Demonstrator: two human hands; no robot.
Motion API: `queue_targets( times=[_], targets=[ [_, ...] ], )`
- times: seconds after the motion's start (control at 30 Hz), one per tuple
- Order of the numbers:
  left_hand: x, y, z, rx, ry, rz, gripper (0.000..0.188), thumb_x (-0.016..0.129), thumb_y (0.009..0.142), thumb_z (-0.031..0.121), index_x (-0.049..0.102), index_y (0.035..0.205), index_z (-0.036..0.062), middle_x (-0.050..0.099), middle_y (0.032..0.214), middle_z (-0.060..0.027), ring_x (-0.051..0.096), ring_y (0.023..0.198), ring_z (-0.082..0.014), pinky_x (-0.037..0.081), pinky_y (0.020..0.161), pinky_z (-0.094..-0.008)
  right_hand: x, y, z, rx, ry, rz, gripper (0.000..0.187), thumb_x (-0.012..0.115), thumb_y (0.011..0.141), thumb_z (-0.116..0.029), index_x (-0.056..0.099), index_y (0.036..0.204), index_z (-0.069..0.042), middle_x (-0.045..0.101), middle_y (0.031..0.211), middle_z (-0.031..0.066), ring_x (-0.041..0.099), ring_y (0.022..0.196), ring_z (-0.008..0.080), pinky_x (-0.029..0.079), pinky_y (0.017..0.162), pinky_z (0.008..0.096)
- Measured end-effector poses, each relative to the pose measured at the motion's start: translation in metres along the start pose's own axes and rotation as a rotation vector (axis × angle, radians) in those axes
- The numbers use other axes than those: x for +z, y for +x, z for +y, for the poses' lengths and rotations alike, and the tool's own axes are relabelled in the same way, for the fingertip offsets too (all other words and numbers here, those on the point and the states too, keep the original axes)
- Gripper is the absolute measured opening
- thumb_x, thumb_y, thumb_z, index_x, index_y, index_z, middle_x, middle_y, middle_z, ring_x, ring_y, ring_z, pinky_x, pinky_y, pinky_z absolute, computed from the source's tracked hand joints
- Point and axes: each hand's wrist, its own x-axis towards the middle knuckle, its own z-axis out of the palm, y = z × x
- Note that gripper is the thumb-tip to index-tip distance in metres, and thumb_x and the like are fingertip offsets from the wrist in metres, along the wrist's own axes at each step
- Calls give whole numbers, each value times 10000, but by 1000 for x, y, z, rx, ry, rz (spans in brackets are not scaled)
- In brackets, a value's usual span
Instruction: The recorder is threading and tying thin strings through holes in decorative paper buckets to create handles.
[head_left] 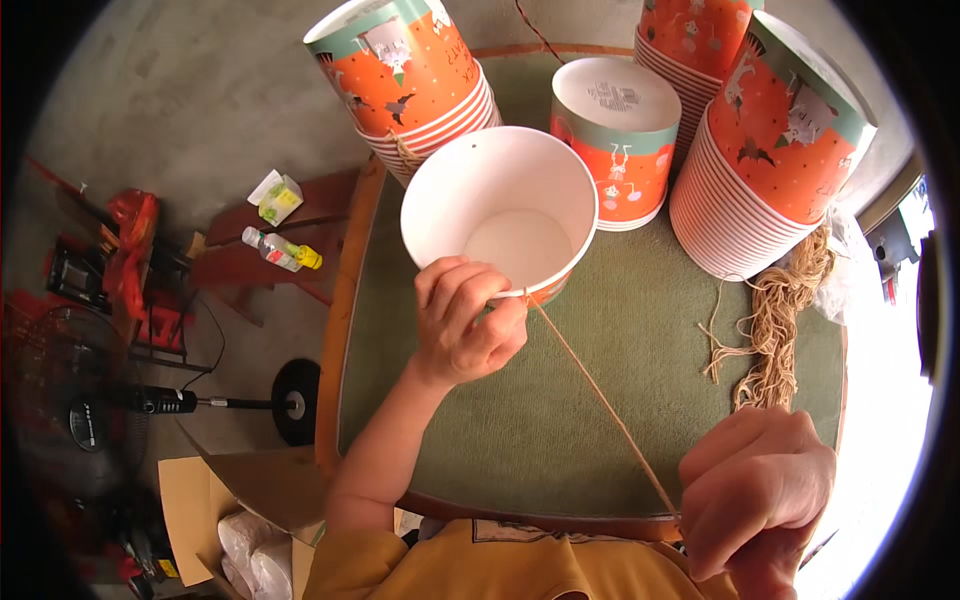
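A white-lined paper bucket [445, 195] with an orange outside stands on the table, its mouth facing me. My left hand [470, 325] is closed on its near rim, the fingers curled over the edge. From the rim beside that thumb, a thin tan cord [612, 408] runs taut down to the right. Its other end disappears into my right hand [762, 490], which is closed on it near the table's front right. A small dark hole shows near the bucket's far rim. Whether the cord is knotted at the near rim, I cannot tell.
Stacks of upside-down orange buckets stand at back left [400, 75] and right [775, 150], with another upturned bucket [615, 150] between. A cord bundle [780, 330] lies on the green tabletop [490, 450]. Left of it are a bench [325, 215], bottles, a fan and a cardboard box [190, 510].
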Motion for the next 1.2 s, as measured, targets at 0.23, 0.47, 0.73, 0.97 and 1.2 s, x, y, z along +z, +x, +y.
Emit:
queue_targets(
  times=[0.23, 0.47, 0.73, 0.97, 1.2],
  targets=[
    [-8, -3, -1, -8, 49, -6, 394, 678, 681, 25, 527, 1017, 166, 570, 957, -4, 605, 888, -209, 421, 910, -419, -5, -4, 11, -17, 77, -193, 547, 797, 754, -561, 585, 789, -58, 500, 570, -11, 436, 425, 115, 275, 387, 280],
    [-5, -5, 2, -19, 7, 3, 387, 709, 684, 61, 536, 1011, 174, 561, 964, -3, 611, 907, -203, 431, 913, -423, -4, -6, 18, -134, 149, -104, 583, 777, 747, -601, 579, 857, -64, 482, 589, -22, 365, 406, 119, 232, 382, 304],
    [-5, -3, 0, 3, -13, 21, 232, 665, 774, 69, 555, 965, 141, 587, 915, -20, 604, 866, -219, 424, 889, -428, 1, -4, 23, -213, 101, -71, 592, 784, 723, -622, 572, 817, -77, 486, 607, -9, 389, 432, 137, 245, 387, 305],
    [-2, -3, -3, 13, 3, 23, 209, 661, 784, 73, 550, 949, 137, 583, 904, -19, 592, 847, -220, 426, 877, -426, 9, 0, 7, -107, -52, 70, 568, 745, 770, -630, 575, 800, -89, 496, 622, 2, 403, 442, 160, 257, 398, 328],
    [-1, 4, -2, 16, -57, 31, 262, 651, 753, 74, 528, 975, 140, 564, 905, -16, 585, 835, -216, 426, 875, -431, -1, 2, 21, -278, 84, -174, 520, 622, 899, -590, 592, 797, -81, 542, 604, 18, 484, 502, 155, 337, 466, 294]
  ],
)
